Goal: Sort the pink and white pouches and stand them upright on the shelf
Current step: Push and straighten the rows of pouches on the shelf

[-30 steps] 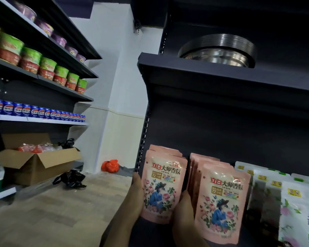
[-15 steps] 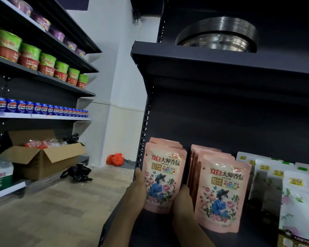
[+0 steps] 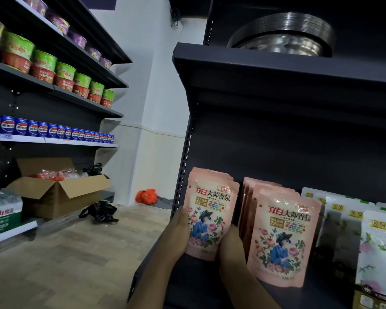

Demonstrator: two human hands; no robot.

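Pouch (image 3: 212, 210) upright between both hands' grip; shelf (image 3: 210, 284) beneath

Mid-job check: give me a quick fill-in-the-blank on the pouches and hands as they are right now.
1. Both hands hold the front pouch of the ____ pink row.
2. The white pouches stand to the ____ of the pink rows.
3. The left hand and right hand grip that pouch by its ____ edges.
4. On the shelf above sits a stack of ____ basins.

Missing words: left; right; side; metal
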